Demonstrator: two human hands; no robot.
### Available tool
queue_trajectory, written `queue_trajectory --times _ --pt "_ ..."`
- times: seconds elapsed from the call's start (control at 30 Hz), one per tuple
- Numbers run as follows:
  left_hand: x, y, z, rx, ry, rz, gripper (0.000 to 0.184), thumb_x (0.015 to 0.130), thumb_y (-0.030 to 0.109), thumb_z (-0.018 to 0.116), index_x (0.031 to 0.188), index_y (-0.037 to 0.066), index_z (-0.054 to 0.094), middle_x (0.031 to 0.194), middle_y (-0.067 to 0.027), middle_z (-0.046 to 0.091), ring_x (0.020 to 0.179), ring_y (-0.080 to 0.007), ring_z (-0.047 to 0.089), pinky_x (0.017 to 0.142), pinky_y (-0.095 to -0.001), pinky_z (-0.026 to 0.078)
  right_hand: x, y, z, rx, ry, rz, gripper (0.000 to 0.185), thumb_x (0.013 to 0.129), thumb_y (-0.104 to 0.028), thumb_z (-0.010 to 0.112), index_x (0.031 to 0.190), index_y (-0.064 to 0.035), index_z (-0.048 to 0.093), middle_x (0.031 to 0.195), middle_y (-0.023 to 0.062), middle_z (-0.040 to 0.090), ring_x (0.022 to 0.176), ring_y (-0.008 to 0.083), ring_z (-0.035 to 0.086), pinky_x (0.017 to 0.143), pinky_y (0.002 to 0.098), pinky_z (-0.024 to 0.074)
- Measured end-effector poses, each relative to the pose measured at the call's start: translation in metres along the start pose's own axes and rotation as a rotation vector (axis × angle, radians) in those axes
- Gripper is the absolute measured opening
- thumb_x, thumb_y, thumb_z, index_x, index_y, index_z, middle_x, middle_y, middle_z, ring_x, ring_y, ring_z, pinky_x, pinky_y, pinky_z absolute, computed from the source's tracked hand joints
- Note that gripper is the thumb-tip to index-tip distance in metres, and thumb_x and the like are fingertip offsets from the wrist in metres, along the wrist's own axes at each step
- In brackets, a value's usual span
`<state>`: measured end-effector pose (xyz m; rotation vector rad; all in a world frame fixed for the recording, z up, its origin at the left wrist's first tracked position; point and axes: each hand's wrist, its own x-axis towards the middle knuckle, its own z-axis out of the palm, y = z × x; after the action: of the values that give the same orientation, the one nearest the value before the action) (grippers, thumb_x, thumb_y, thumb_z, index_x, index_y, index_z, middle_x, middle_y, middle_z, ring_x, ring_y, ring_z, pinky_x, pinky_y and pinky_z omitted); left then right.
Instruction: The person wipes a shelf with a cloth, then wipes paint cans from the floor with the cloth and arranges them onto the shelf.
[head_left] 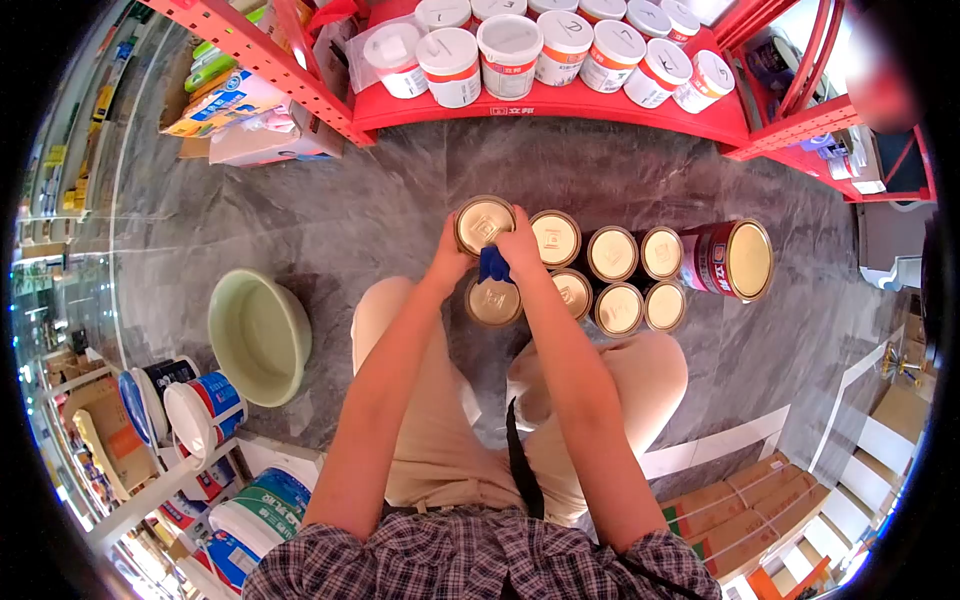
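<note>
While the left hand [454,254] grips a gold-lidded can [485,220] at its 8 o'clock side, the right hand [519,245] bears on the same can at 4 o'clock and clasps a blue cloth [495,265] against its 6 o'clock edge; whether the can touches the grey floor [395,190] cannot be determined. Relative to this can, seven similar cans [613,255] stand from 3 to 6 o'clock; one larger can [738,260] is beyond them near 3 o'clock; a green basin [262,345] sits at 8 o'clock; a red shelf [620,113] bearing white tubs [508,65] is at 12 o'clock.
</note>
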<state>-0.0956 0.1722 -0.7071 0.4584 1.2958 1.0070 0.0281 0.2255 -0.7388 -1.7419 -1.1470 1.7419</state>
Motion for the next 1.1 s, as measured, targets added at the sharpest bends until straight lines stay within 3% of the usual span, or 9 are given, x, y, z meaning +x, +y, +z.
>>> queue_trajectory --times 0.03,0.1,0.27,0.6,0.67,0.83,0.87,1.0,1.1 --pt "-0.003 -0.002 0.002 0.001 0.003 0.007 0.088 0.076 -0.002 0.062 0.145 0.016 0.010 0.131 -0.0118 0.041 0.114 -0.0269 0.046 0.094 -0.0406 0.040 -0.007 -0.018 -0.002 -0.019 -0.016 -0.024 0.071 0.073 0.003 0.051 0.140 -0.0047 0.027 0.135 0.0211 0.042 0.123 0.0327 0.043 0.097 0.0380 0.0387" --pt "-0.006 -0.010 0.002 0.542 0.081 0.587 0.093 0.072 -0.006 0.068 0.144 0.011 0.012 0.132 -0.0136 0.035 0.119 -0.0276 0.041 0.099 -0.0384 0.037 -0.030 -0.049 -0.005 -0.039 0.050 -0.016 0.070 0.073 0.002 0.053 0.139 -0.0046 0.030 0.135 0.0208 0.042 0.123 0.0331 0.043 0.098 0.0372 0.0386" --pt "-0.068 0.051 0.036 0.704 0.160 0.768 0.100 0.060 -0.002 0.078 0.140 0.008 0.019 0.128 -0.0175 0.036 0.118 -0.0339 0.037 0.103 -0.0409 0.031 -0.126 -0.145 -0.045 -0.080 0.113 -0.149 0.065 0.071 0.004 0.050 0.135 -0.0027 0.038 0.128 0.0181 0.049 0.116 0.0269 0.049 0.096 0.0315 0.0393" --pt "-0.227 0.285 0.147 0.880 0.012 0.698 0.114 0.052 0.003 0.085 0.142 0.007 0.015 0.141 -0.0142 0.028 0.133 -0.0300 0.026 0.107 -0.0410 0.028 -0.322 -0.363 -0.150 -0.050 0.096 -0.162 0.063 0.069 0.007 0.048 0.131 -0.0027 0.042 0.120 0.0136 0.056 0.113 0.0229 0.052 0.095 0.0286 0.0383" --pt "-0.261 0.343 0.170 0.343 -0.234 0.498 0.111 0.051 0.004 0.086 0.141 0.007 0.020 0.143 -0.0104 0.030 0.132 -0.0247 0.029 0.108 -0.0389 0.028 -0.355 -0.392 -0.174 -0.057 0.067 -0.234 0.063 0.070 0.006 0.050 0.132 -0.0040 0.043 0.121 0.0131 0.055 0.112 0.0226 0.053 0.095 0.0290 0.0384" --pt "-0.342 0.478 0.212 0.325 -0.356 0.543 0.111 0.051 -0.002 0.082 0.142 0.009 0.020 0.140 -0.0058 0.036 0.130 -0.0203 0.032 0.109 -0.0365 0.027 -0.455 -0.512 -0.219 -0.156 -0.038 -0.490 0.067 0.071 0.004 0.055 0.135 -0.0103 0.040 0.122 0.0113 0.055 0.093 0.0178 0.061 0.078 0.0272 0.0485" --pt "-0.359 0.500 0.219 0.293 -0.380 0.477 0.111 0.051 -0.001 0.083 0.142 0.009 0.020 0.140 -0.0056 0.036 0.130 -0.0201 0.032 0.108 -0.0369 0.027 -0.477 -0.537 -0.231 -0.163 -0.091 -0.400 0.068 0.071 -0.002 0.063 0.135 -0.0111 0.040 0.131 0.0152 0.047 0.108 0.0274 0.056 0.078 0.0310 0.0492" --pt "-0.400 0.577 0.244 0.307 -0.460 0.561 0.111 0.051 0.008 0.087 0.142 0.007 0.023 0.140 -0.0061 0.035 0.131 -0.0200 0.032 0.108 -0.0377 0.028 -0.536 -0.608 -0.258 -0.289 -0.209 -0.525 0.090 0.067 -0.007 0.073 0.143 -0.0119 0.025 0.140 0.0138 0.039 0.116 0.0207 0.050 0.074 0.0282 0.0495" --pt "-0.420 0.611 0.259 0.299 -0.466 0.683 0.112 0.052 0.017 0.088 0.142 0.006 0.022 0.141 -0.0075 0.035 0.131 -0.0202 0.032 0.108 -0.0375 0.027 -0.561 -0.637 -0.255 -0.306 -0.094 -0.749 0.106 0.061 -0.014 0.081 0.144 -0.0073 0.014 0.140 0.0173 0.036 0.124 0.0260 0.044 0.092 0.0343 0.0443"
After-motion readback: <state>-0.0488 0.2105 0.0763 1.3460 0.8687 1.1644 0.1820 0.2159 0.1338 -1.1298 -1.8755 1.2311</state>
